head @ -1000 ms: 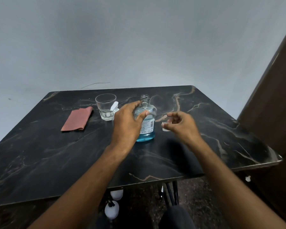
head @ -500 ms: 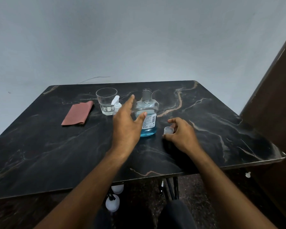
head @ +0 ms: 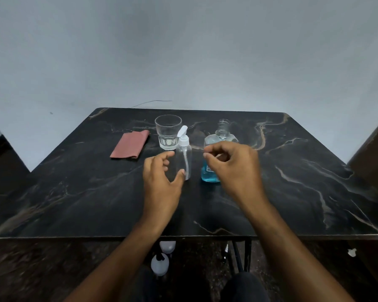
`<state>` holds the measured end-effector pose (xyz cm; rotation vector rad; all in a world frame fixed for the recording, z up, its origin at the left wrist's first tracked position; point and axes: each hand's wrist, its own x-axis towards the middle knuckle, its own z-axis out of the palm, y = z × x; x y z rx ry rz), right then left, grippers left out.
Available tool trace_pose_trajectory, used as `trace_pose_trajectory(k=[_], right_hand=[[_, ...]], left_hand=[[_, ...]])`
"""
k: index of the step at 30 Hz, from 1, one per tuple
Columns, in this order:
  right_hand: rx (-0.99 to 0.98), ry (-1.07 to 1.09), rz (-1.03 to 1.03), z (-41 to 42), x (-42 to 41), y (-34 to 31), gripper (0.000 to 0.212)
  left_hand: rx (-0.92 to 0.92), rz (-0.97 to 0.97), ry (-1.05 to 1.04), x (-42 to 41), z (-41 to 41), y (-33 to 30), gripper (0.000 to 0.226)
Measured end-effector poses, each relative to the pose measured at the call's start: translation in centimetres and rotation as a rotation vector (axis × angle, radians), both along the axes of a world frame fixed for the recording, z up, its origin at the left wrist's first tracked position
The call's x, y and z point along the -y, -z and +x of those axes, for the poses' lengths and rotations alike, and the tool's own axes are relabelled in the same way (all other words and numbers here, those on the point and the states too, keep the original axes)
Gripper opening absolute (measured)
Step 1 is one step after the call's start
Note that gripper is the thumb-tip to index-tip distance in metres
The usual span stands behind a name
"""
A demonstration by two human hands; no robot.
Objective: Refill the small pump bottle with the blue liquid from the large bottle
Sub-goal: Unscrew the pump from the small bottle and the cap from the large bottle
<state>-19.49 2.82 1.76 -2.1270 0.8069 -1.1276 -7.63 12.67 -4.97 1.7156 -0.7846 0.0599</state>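
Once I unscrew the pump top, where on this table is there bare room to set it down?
The table is bare right of the large bottle, and left below the cloth. It is crowded mid-back: glass, pump bottle, both hands.

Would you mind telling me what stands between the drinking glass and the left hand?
In the head view, the small pump bottle stands between the drinking glass and the open left hand, whose fingers curl near its base.
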Motion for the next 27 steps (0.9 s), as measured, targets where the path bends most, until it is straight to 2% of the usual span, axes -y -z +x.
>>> trace_pose_trajectory(k=[1, 5, 7, 9, 12, 14, 22, 27], right_hand=[[-0.041, -0.011, 0.03, 0.9, -0.4, 0.1, 0.007], [-0.147, 0.011, 0.036, 4.1, -1.3, 0.6, 0.021], [-0.168, 0.048, 0.011, 5.2, -1.2, 0.7, 0.022], [-0.176, 0.1, -0.017, 5.9, -1.2, 0.7, 0.023], [-0.133, 0.155, -0.067, 6.5, -1.4, 0.8, 0.024], [-0.105, 0.164, -0.077, 6.9, -1.6, 0.7, 0.028], [-0.078, 0.205, -0.073, 8.2, -2.4, 0.7, 0.034], [-0.139, 0.08, -0.093, 8.5, -1.9, 0.5, 0.024]], left_hand=[[-0.013, 0.026, 0.004, 0.5, 0.5, 0.0, 0.057], [-0.129, 0.107, 0.087, 2.2, 1.8, -0.7, 0.079], [-0.146, 0.071, 0.126, 2.8, 1.9, -1.0, 0.069], [-0.188, 0.014, 0.145, 3.1, 1.8, -1.1, 0.049], [-0.209, -0.022, 0.09, 3.5, 1.7, -1.3, 0.021], [-0.187, -0.029, 0.052, 3.4, 1.9, -1.3, 0.011], [-0.146, -0.025, 0.074, 2.3, 3.0, -0.8, 0.015], [-0.183, 0.002, 0.104, 1.9, 3.9, -0.8, 0.005]])
